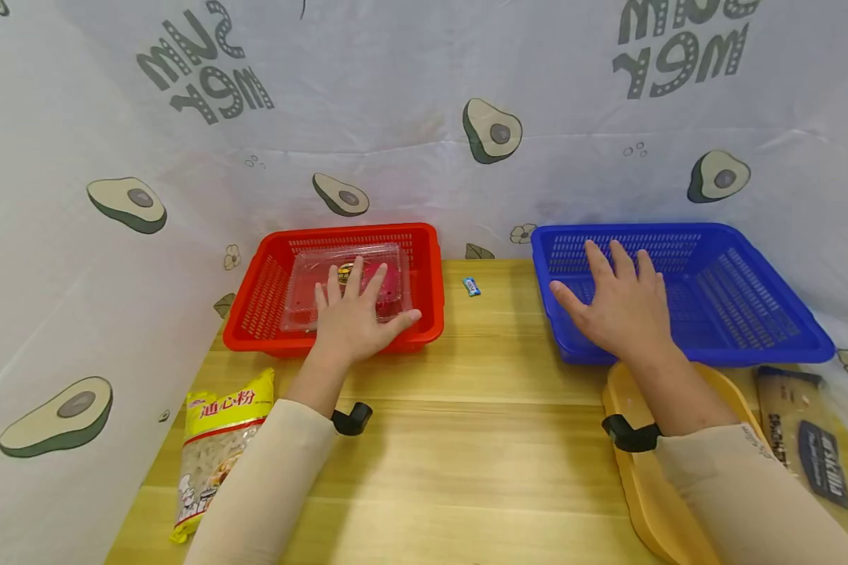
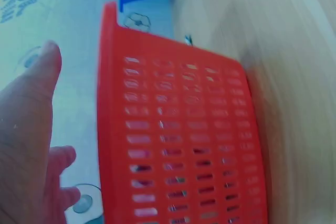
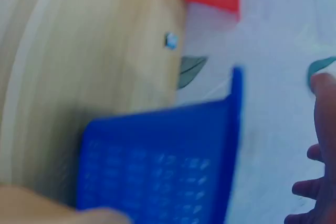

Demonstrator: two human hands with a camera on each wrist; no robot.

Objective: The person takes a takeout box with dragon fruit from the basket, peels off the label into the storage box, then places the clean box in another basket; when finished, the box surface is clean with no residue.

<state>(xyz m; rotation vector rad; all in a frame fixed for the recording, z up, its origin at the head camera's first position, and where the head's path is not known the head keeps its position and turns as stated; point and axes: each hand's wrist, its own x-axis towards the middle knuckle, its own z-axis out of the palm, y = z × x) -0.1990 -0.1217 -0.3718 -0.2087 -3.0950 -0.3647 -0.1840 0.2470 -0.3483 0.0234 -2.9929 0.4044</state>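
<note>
Hands: L hand (image 1: 353, 323), fingers and thumb spread wide, is above the front of the red basket (image 1: 254, 343); no grip. R hand (image 1: 627, 310), likewise spread, is above the L-front part of the blue basket (image 1: 763, 355); no grip. Wrist views show a gap btwn each hand and its basket rim.

Placement: baskets sit side by side at the rear of the surface (image 1: 466, 463), prob. so ea. hand reaches one w/o crossing arms. Clear box (image 1: 304, 292) is inside the red basket; walls prob. limit sliding. Box tilt: can't tell, L hand covers part. Small packet (image 1: 471, 286) lies btwn baskets, outside both.

Front area: pasta bag (image 1: 215, 447) lies near the L arm; yellow tray (image 1: 652, 502) is under the R arm, w/ the brown bag (image 1: 813, 451) just beside it. Side pos. prob. leaves the middle accessible.
</note>
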